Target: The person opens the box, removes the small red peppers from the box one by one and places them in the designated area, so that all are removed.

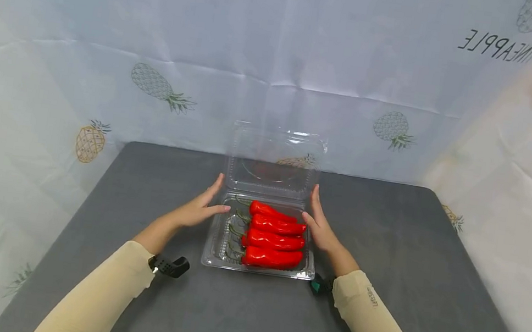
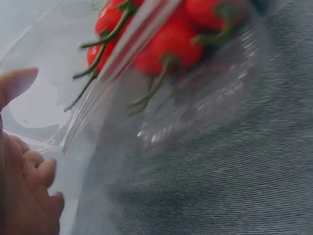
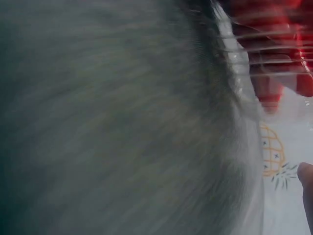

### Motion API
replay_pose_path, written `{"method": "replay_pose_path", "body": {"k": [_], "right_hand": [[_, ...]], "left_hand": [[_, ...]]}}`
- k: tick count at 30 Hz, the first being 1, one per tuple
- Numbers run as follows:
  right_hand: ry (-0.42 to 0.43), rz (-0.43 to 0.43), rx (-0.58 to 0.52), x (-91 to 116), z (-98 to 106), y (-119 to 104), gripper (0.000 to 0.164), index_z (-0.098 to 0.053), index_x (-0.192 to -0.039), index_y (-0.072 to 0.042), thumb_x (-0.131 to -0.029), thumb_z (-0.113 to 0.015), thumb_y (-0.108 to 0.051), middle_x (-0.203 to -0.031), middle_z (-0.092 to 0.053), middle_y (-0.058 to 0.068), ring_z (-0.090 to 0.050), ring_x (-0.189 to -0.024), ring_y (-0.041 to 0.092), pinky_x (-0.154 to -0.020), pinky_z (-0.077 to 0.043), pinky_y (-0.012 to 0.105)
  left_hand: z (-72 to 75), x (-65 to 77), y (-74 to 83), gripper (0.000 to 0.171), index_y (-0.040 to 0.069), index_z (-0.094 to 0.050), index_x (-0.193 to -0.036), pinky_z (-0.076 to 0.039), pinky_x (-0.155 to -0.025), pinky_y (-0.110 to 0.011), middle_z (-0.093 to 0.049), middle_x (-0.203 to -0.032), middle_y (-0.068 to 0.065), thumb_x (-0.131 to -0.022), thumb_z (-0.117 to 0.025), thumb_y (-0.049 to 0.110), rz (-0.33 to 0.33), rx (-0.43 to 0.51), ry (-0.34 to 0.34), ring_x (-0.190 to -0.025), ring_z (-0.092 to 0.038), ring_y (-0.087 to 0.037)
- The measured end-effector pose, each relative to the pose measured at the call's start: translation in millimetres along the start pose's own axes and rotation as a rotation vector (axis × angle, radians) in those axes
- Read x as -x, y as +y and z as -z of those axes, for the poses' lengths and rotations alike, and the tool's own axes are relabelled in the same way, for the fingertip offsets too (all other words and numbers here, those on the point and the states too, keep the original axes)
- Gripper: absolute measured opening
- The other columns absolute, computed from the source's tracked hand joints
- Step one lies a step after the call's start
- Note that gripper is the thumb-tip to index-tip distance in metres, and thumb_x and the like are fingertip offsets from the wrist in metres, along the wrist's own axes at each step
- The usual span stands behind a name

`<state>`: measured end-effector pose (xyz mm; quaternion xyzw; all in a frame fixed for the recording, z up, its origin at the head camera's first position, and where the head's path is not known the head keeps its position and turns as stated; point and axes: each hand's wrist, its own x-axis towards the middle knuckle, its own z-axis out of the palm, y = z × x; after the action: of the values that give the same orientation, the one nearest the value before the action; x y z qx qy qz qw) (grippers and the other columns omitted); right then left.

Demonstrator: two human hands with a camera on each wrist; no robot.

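A clear plastic clamshell box point(image 1: 212, 248) lies on the table with its lid point(image 1: 272, 158) raised at the back. Several red peppers point(image 1: 274, 240) lie in a row inside, green stems pointing left. My left hand point(image 1: 196, 210) is at the box's back left corner, fingers extended forward and thumb over the rim. Opposite it, my right hand point(image 1: 322, 229) is by the right side, fingers pointing toward the lid. Whether either hand touches the plastic, I cannot tell. The left wrist view shows the pepper stems point(image 2: 146, 93) through the clear wall; the right wrist view catches one fingertip point(image 3: 306, 174).
The grey table point(image 1: 247, 319) extends on both sides of the box and in front of it. A white curtain point(image 1: 311, 44) printed with pineapples hangs behind the table and along both sides. Each wrist wears a dark strap-on device point(image 1: 171, 266).
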<state>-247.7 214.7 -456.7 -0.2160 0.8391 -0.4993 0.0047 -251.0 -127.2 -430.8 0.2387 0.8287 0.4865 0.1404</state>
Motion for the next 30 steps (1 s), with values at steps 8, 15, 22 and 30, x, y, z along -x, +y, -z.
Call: {"method": "replay_pose_path", "body": {"k": [8,15,22,30], "right_hand": [[-0.024,-0.082,-0.049,-4.0,2.1,-18.5,0.059,0.004,-0.142,0.014,-0.097,-0.026,-0.01,-0.151,0.011,0.032,0.008,-0.14,0.046,-0.112,0.0,0.061],[-0.027,-0.145,0.036,-8.1,-4.7,-2.1,0.059,-0.001,-0.143,0.014,-0.1,-0.023,-0.021,-0.152,0.005,0.031,0.005,-0.141,0.043,-0.114,0.0,0.056],[0.007,-0.168,0.024,-9.8,-9.1,9.4,0.064,-0.004,-0.146,0.008,-0.099,-0.023,-0.032,-0.155,0.0,0.025,0.004,-0.144,0.036,-0.116,0.0,0.053],[-0.006,-0.219,0.09,-8.2,-2.8,6.7,0.068,-0.007,-0.149,-0.002,-0.098,-0.032,-0.038,-0.156,0.001,0.021,0.001,-0.144,0.037,-0.114,-0.004,0.058]], "left_hand": [[2.2,-14.0,-2.3,0.08,0.002,0.007,-0.148,-0.007,-0.114,-0.057,0.01,-0.156,-0.018,-0.094,-0.047,0.029,0.083,0.038,-0.063,-0.142,0.001,-0.04],[0.1,-18.3,-12.0,0.081,0.004,0.007,-0.148,-0.005,-0.114,-0.057,0.012,-0.156,-0.016,-0.095,-0.044,0.037,0.15,0.006,-0.075,-0.143,0.006,-0.036],[-4.6,-18.9,-17.2,0.086,0.008,0.01,-0.149,-0.003,-0.114,-0.058,0.015,-0.156,-0.012,-0.094,-0.046,0.043,0.168,-0.037,-0.069,-0.143,0.01,-0.035],[-13.3,-8.4,-17.0,0.088,0.006,0.016,-0.147,-0.003,-0.115,-0.055,0.016,-0.155,-0.014,-0.094,-0.046,0.041,0.131,-0.027,0.047,-0.143,0.007,-0.036]]}}
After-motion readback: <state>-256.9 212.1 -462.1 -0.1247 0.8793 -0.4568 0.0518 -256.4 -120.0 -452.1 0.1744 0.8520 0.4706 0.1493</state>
